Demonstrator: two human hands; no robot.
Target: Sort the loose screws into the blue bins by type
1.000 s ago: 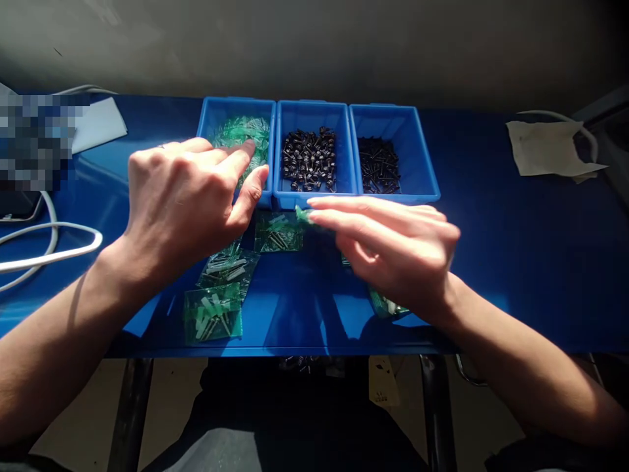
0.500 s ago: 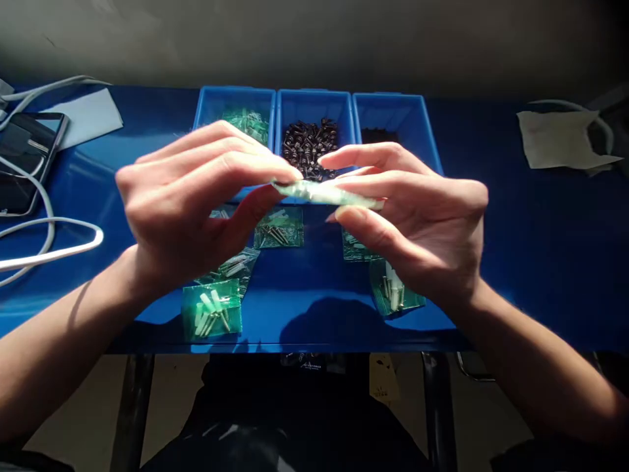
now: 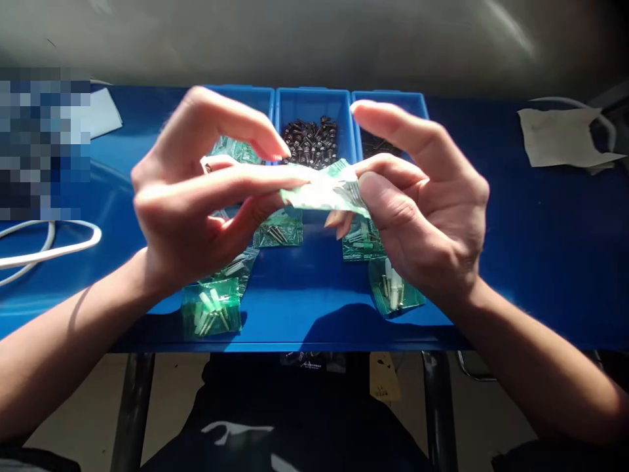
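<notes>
A single head-worn view, forward and down, close over the hands (image 3: pixel 432 219) and blue table (image 3: pixel 515 236)

The left hand (image 3: pixel 177 213) and right hand (image 3: pixel 435 219) pinched a green packet (image 3: pixel 322 190) between them above the table (image 3: pixel 511 262). Three blue bins (image 3: pixel 314 103) stood by its far edge, the middle one holding dark bolts (image 3: pixel 310 141). Screw packets (image 3: pixel 212 309) lay toward its near edge, beige paper (image 3: pixel 557 139) toward its far right corner.

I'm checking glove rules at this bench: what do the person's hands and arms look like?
The left hand and right hand are ungloved, no watch shows, and both forearms are bare. Dark cloth, probably sleeve edges, appears in the bottom corners.
</notes>
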